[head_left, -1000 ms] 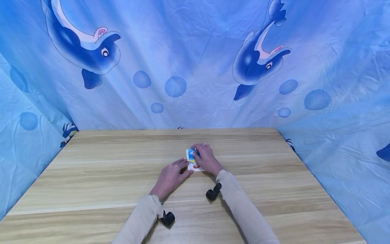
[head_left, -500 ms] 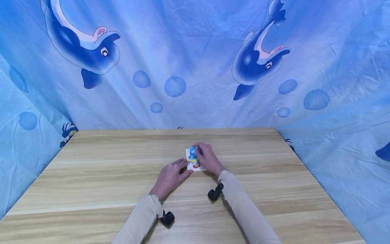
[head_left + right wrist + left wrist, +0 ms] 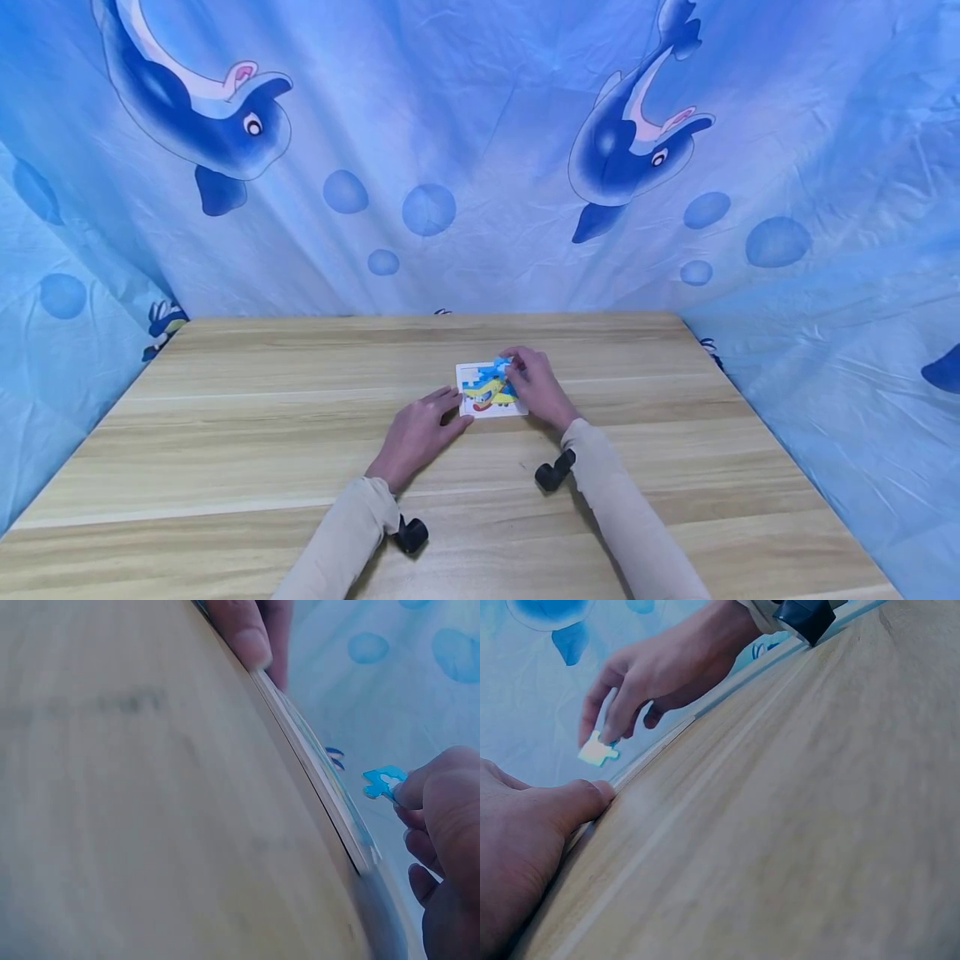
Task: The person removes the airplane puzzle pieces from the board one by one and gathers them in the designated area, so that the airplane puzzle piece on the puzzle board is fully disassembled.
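Observation:
A small jigsaw puzzle board [image 3: 495, 414] with a white border lies on the table, showing a yellow aircraft with a red nose on blue; pale gaps show at its upper left. My left hand [image 3: 418, 435] rests at the board's left end, fingertips by the side and thumb at the near corner. The thumb [image 3: 251, 646] touches the board's edge in the right wrist view. Between thumb and fingers my right hand [image 3: 542, 392] pinches a blue puzzle piece [image 3: 384, 782], held above the board's upper part. The right hand partly covers the board's right side.
The wood-grain table [image 3: 262, 450] reaches back to a blue curtain [image 3: 480, 167] printed with dolphins and bubbles, which also hangs at both sides. Black wrist cameras [image 3: 555, 472] stick out from both sleeves, low over the table.
The right hand has moved to the right with the blue puzzle piece, from the board's upper left towards its upper right, uncovering more of the picture. The left hand has stayed in place.

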A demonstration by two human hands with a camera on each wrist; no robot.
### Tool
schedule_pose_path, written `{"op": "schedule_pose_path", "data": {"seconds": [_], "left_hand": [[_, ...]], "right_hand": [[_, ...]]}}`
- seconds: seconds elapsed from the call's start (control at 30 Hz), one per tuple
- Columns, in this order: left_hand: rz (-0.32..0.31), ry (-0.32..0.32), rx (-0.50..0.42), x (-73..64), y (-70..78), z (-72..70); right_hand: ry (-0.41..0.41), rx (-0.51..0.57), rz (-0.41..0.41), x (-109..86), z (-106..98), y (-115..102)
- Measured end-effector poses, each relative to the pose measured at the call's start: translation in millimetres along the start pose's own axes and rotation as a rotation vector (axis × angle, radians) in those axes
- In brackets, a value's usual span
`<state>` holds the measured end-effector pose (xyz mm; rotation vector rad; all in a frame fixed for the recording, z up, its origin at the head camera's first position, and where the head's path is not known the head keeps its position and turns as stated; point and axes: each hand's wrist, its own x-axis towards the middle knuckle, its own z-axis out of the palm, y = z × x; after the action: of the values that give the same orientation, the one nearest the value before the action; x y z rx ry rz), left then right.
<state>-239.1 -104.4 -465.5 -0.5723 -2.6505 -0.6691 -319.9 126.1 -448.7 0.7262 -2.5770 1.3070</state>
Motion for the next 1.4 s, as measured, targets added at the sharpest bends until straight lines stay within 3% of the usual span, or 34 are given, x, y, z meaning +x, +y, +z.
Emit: {"op": "schedule_pose_path", "data": {"seconds": [0.6, 0.9, 1.4], "left_hand": [[-0.015, -0.009, -0.005, -0.4, 0.5, 0.1], [-0.018, -0.016, -0.016, -0.3, 0.9, -1.0], [-0.02, -0.026, -0.017, 0.0, -0.6, -3.0]], "right_hand": [[0.089, -0.013, 0.008, -16.3, -38.7, 26.2], [0.133, -0.065, -0.046, -21.1, -48.2, 35.8], [0.085, -0.202, 0.09, -19.9, -52.6, 32.3]]}}
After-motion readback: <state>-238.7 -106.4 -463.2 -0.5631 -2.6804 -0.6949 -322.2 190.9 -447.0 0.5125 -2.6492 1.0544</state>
